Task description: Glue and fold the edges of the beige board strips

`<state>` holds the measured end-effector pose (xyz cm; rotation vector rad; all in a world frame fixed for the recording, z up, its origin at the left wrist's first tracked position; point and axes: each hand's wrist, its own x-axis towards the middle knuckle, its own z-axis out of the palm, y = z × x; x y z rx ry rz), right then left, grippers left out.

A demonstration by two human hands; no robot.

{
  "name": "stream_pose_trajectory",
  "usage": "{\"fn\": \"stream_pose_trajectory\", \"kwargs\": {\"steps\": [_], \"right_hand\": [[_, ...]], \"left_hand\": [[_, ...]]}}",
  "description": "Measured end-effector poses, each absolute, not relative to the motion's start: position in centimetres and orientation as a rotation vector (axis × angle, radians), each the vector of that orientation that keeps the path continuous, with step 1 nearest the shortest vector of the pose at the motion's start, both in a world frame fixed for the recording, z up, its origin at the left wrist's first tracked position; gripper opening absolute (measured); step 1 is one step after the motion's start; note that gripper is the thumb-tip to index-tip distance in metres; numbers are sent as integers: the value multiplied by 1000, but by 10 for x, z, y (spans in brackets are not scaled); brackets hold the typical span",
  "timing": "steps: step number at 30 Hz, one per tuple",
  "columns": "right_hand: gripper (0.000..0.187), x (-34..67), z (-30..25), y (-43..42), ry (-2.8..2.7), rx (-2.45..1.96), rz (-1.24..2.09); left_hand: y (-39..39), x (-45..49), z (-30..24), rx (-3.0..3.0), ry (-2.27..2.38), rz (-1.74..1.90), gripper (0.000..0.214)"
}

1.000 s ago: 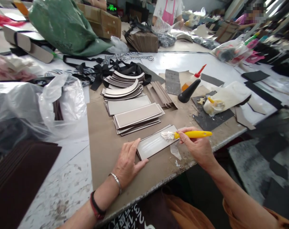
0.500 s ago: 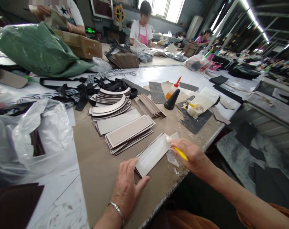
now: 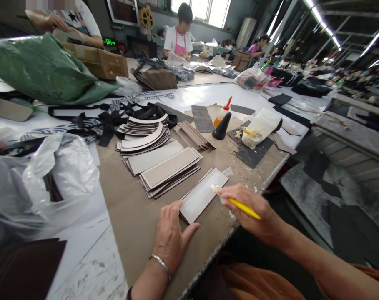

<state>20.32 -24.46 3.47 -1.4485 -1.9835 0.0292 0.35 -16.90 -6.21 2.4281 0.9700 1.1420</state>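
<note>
Brown sheet (image 3: pixel 123 212) across a worktable (image 3: pixel 92 266). Just nearer than the stack of panels (image 3: pixel 169 168): single panel (image 3: pixel 200 198), left hand (image 3: pixel 169 233) open against one end, brush (image 3: pixel 244 207) gripped in right hand (image 3: pixel 252 202), bristles on top. Beyond the stack: grey card (image 3: pixel 202 119) with illegible writing, lit green sign (image 3: pixel 109 42).

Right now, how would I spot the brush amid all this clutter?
Find the brown sheet on the white table, then the pale rectangular panel near its front edge. The brush is in the right hand, whitish bristles over the panel. Its yellow handle is gripped, unlike the yellow bit at the white container's mouth.
</note>
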Motion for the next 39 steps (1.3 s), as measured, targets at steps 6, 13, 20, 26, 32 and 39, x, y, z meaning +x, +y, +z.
{"fn": "stream_pose_trajectory", "kwargs": {"steps": [6,13,20,26,32,39], "right_hand": [[18,234,25,-246,-2202,-1596,-140],[10,187,24,-248,-2371,-1342,151],[15,164,29,-246,-2243,-1231,248],[19,155,29,-248,-2086,-1154,459],[9,163,17,-228,-1552,-1479,547],[20,164,12,-225,-1290,-1615,575]], "left_hand": [[-173,0,-59,2430,935,1090,47],[-174,-3,-61,2386,923,1106,49],[-175,-3,-61,2303,976,1063,56],[-176,-3,-62,2260,992,1063,62],[-175,-4,-62,2282,993,1032,75],[-176,-3,-60,2300,994,1013,74]]}}
